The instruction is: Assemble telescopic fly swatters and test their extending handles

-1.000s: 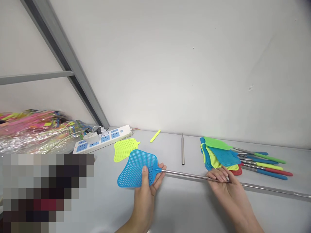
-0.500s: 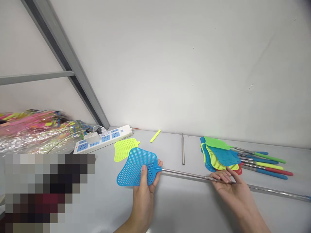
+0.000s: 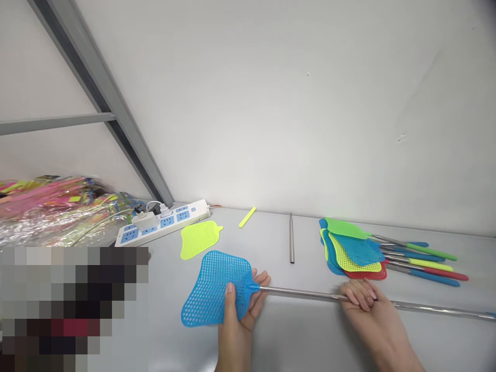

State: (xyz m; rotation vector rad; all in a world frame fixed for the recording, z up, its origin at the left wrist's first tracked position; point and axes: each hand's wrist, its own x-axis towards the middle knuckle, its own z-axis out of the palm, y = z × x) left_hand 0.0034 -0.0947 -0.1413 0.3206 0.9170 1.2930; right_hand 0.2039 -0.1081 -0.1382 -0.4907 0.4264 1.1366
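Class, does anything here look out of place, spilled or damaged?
The yellow swatter head beside the power strip lies without a shaft, unlike the piled swatters at right. The wall above them has a small rough mark, perhaps damage. No spill shows.

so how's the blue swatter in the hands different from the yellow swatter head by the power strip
The blue swatter has a metal rod at its neck; the yellow head has none.
The blue swatter is held, left hand on its head and right hand on its rod; the yellow head lies on the table.
Both heads are full of small holes and have a short neck.
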